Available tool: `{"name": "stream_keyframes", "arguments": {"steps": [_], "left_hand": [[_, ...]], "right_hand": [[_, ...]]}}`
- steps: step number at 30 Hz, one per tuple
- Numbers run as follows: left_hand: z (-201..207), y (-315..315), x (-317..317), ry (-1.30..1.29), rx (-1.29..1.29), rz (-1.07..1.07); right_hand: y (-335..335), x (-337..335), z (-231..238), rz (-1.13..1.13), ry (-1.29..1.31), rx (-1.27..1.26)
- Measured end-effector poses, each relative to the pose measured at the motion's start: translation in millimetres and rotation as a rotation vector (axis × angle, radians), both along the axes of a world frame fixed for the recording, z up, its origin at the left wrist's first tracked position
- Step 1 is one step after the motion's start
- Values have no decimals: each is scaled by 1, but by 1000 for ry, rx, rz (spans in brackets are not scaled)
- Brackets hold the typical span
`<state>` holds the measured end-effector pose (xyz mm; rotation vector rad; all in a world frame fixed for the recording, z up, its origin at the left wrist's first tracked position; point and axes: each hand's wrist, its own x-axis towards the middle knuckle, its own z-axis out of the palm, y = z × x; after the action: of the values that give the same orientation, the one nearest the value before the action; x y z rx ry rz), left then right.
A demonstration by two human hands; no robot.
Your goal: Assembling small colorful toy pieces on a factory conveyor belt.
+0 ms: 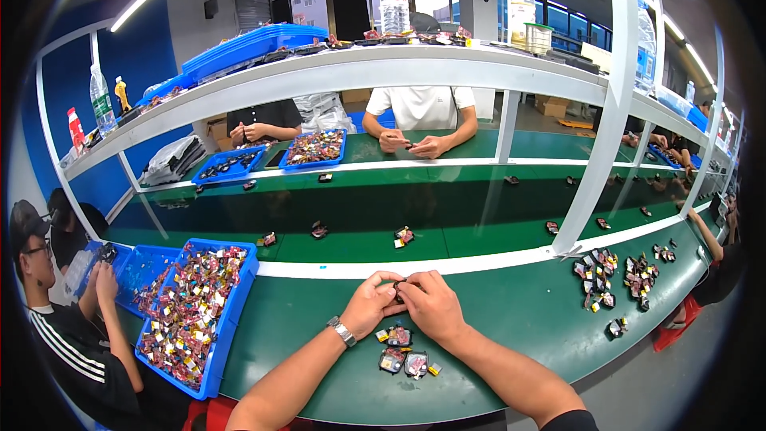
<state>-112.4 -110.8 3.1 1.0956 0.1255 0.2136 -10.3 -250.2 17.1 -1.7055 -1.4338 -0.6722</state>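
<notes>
Over the green bench, my left hand (pixel 370 303) and my right hand (pixel 433 305) meet, both closed with fingertips on a small black casing (pixel 400 290). Fingers hide most of the casing. Just below my hands lies a small group of black casings (pixel 392 360) with clear or pale faces, and pink and yellow bits show among them. To the left, a blue tray (pixel 247 279) is heaped with small red, white and yellow parts (pixel 195 311).
A white rail (pixel 351 270) edges the sunken green channel (pixel 359 231), where casings lie scattered. Clusters of casings (pixel 597 275) sit at right. A white post (pixel 600 128) and overhead shelf (pixel 359 68) stand ahead. Co-workers sit at left (pixel 72 335), across and far right.
</notes>
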Motion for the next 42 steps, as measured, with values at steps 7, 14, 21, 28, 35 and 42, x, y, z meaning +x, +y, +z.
{"name": "stream_keyframes", "arguments": {"steps": [7, 14, 21, 28, 35, 42], "left_hand": [[-2, 0, 3, 14, 23, -10], [-1, 0, 1, 16, 53, 0], [-2, 1, -1, 3, 47, -1], [-9, 4, 1, -33, 54, -11], [-2, -6, 4, 46, 194, 107], [-9, -8, 6, 68, 454, 263]], "right_hand": [[-1, -1, 2, -40, 2, 18], [1, -4, 4, -64, -8, 15], [-4, -7, 4, -6, 38, 4], [-3, -3, 2, 11, 330, 29], [-3, 1, -3, 63, 459, 51], [-2, 1, -3, 68, 395, 61]]}}
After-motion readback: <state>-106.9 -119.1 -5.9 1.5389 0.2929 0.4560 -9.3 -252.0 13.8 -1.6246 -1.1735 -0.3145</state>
